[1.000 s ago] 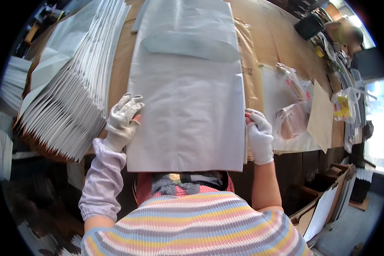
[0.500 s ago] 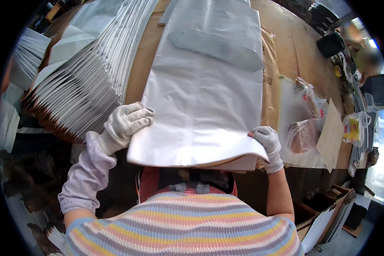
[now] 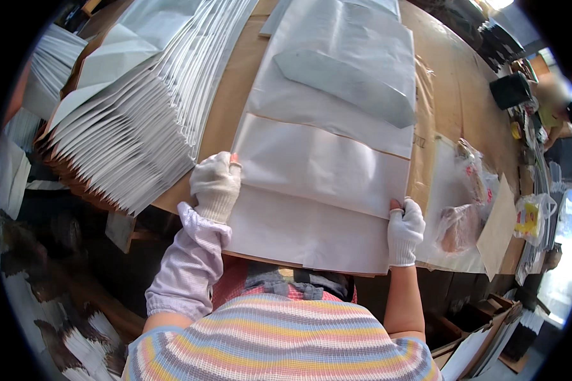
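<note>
While stretched across the lower edge, showing waffle-like knit in wavy pastel bands: a striped shirt (image 3: 279,336). Just beyond, a thin lilac sleeve (image 3: 190,270), gathered in soft wrinkles around the left forearm; bare skin on the right one. At the table's near edge, a smooth white lower sheet (image 3: 305,238), flat and rectangular. On top, centred between both hands, a white paper sack (image 3: 324,165), doubled back into a broad band, with a rounded near crease and a thin brown far edge. At its left end, the left hand (image 3: 216,187) in a ribbed-cuff knit glove, closed on the paper; at its right end, the right hand (image 3: 405,232), gloved alike, pinching with thumb and bent fingers. Farther up, a grey-blue flap (image 3: 346,89) with pointed ends, lying flat. To the left, a fanned stack (image 3: 121,140) of crisp, layered white paper; to the right, crinkled clear plastic (image 3: 461,225) beside a stiff tan card (image 3: 497,228). Farthest, a black container (image 3: 510,91) near a co-worker (image 3: 548,111).
</note>
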Demonstrator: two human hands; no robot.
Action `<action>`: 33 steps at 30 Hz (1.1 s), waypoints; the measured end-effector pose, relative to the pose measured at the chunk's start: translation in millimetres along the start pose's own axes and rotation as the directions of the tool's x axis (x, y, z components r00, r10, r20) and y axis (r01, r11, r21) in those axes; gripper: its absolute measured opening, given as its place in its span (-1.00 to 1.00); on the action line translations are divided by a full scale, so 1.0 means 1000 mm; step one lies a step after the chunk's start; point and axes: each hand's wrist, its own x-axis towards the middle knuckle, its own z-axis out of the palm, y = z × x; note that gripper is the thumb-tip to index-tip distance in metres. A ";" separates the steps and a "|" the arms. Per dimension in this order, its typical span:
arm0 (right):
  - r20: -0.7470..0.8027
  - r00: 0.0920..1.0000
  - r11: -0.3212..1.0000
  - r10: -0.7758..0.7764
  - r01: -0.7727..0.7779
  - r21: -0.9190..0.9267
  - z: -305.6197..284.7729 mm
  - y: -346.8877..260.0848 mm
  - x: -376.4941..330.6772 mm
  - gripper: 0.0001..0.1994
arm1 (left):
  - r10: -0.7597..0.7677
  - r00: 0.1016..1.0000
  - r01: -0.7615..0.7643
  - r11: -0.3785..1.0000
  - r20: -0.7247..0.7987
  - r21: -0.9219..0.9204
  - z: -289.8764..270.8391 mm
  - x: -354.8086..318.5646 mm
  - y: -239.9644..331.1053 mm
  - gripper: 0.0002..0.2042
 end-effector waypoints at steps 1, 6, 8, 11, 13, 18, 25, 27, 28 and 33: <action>-0.008 0.999 0.997 -0.049 0.048 -0.056 0.004 0.002 -0.002 -0.82 | -0.014 1.000 0.014 1.000 0.020 -0.001 0.000 0.001 0.001 -0.77; 0.008 0.999 0.945 -0.049 0.049 -0.323 0.014 0.008 -0.003 -0.73 | -0.032 0.997 0.024 0.994 0.067 0.109 0.004 0.008 0.003 -0.79; -0.105 0.928 0.893 -0.357 0.306 -0.329 0.018 0.008 -0.001 -0.63 | -0.034 0.998 0.025 0.990 0.061 0.138 0.004 0.001 -0.001 -0.79; 0.018 0.781 0.735 -0.624 0.594 -0.326 0.019 -0.006 0.014 -0.49 | -0.051 0.996 0.040 0.987 0.068 0.154 0.005 0.001 0.001 -0.79; 0.137 0.731 0.689 -0.669 0.679 -0.254 0.023 -0.025 0.020 -0.43 | -0.065 0.992 0.046 0.983 0.104 0.179 0.000 0.007 0.006 -0.79; 0.257 0.708 0.702 -0.657 0.699 -0.132 0.030 -0.041 0.033 -0.28 | 0.100 0.919 -0.267 0.870 0.382 0.414 -0.040 0.052 0.036 -0.57; 0.303 0.656 0.686 -0.691 0.728 -0.014 0.054 -0.088 0.029 -0.20 | 0.880 0.457 -0.777 0.466 0.129 -0.423 0.032 0.036 0.077 -0.07; 0.303 0.663 0.682 -0.685 0.729 -0.054 0.060 -0.078 0.030 -0.18 | 0.694 0.621 -0.645 0.716 0.364 -0.266 0.018 0.027 0.065 0.01; 0.315 0.732 0.753 -0.604 0.654 -0.074 0.048 -0.051 0.027 -0.10 | 0.587 0.705 -0.625 0.779 0.398 -0.041 0.012 0.024 0.043 0.02; 0.214 0.810 0.814 -0.546 0.573 -0.093 0.017 0.019 0.031 -0.01 | 0.552 0.772 -0.578 0.816 0.316 -0.014 0.001 0.019 -0.021 0.05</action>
